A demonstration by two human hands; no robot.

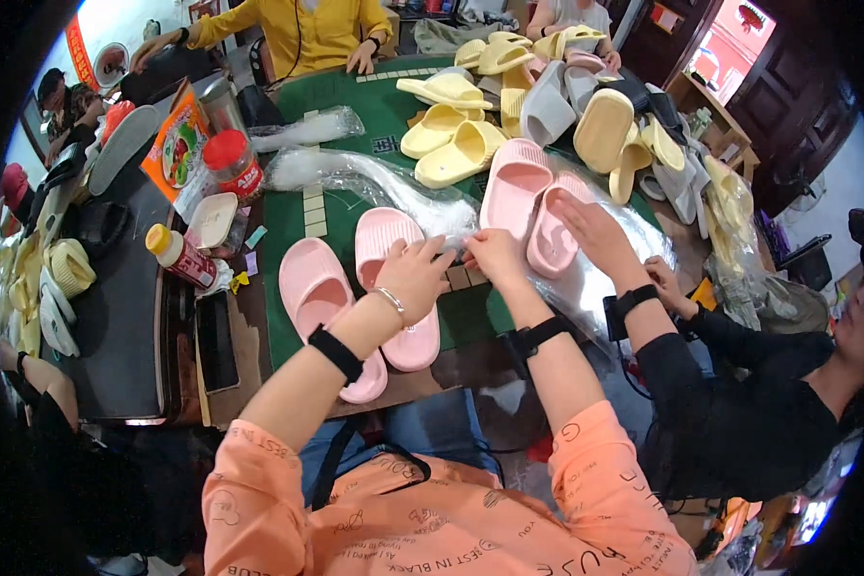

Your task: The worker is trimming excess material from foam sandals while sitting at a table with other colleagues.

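Observation:
Both my hands meet at the near end of a stack of clear plastic bags on the table. My left hand, wearing a silver bracelet, has bent fingers closed at the bag's end, above a pink slipper. My right hand pinches the same end from the other side; the exact grip is partly hidden. Another pink slipper lies to the left, beside the first. On my right, a co-worker's hand rests on a pink slipper, with its mate beside it.
Yellow, grey and black slippers are heaped at the back right. To the left stand a red-lidded jar, a yellow-capped bottle and an orange packet. More clear plastic lies on the right. A person in yellow sits opposite.

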